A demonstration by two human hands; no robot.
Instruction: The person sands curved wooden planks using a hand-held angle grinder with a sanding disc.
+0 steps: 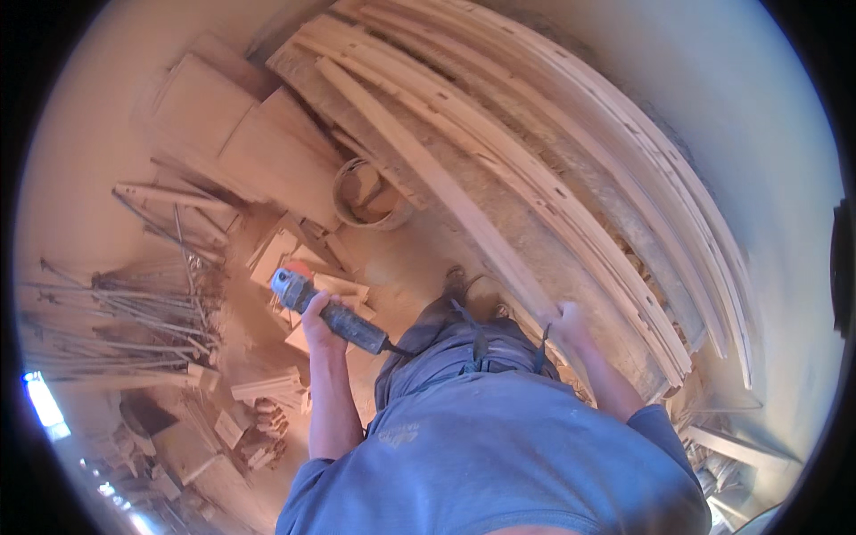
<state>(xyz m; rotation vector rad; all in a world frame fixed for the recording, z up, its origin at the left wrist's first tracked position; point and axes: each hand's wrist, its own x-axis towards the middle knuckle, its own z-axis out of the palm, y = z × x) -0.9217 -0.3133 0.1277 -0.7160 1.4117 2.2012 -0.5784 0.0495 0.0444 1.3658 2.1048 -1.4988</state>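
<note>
An angle grinder [330, 310] with a grey metal head, dark body and reddish disc is held in my left hand [321, 325], out to the left of my legs. Its cord runs back from the handle toward my lap. My right hand [571, 325] is closed around the near end of a long, narrow wooden board [455, 201]. From there the board slants away to the far left over a dusty workbench [526, 236]. The grinder's disc is apart from the board.
Long wooden boards with slots [535, 192] lie along the bench to the right. A round bucket [366, 196] stands beyond my feet. Wood offcuts [267, 392] litter the floor at left, near a pile of metal clamp bars [134, 308]. Large panels [232, 134] lean at the far left.
</note>
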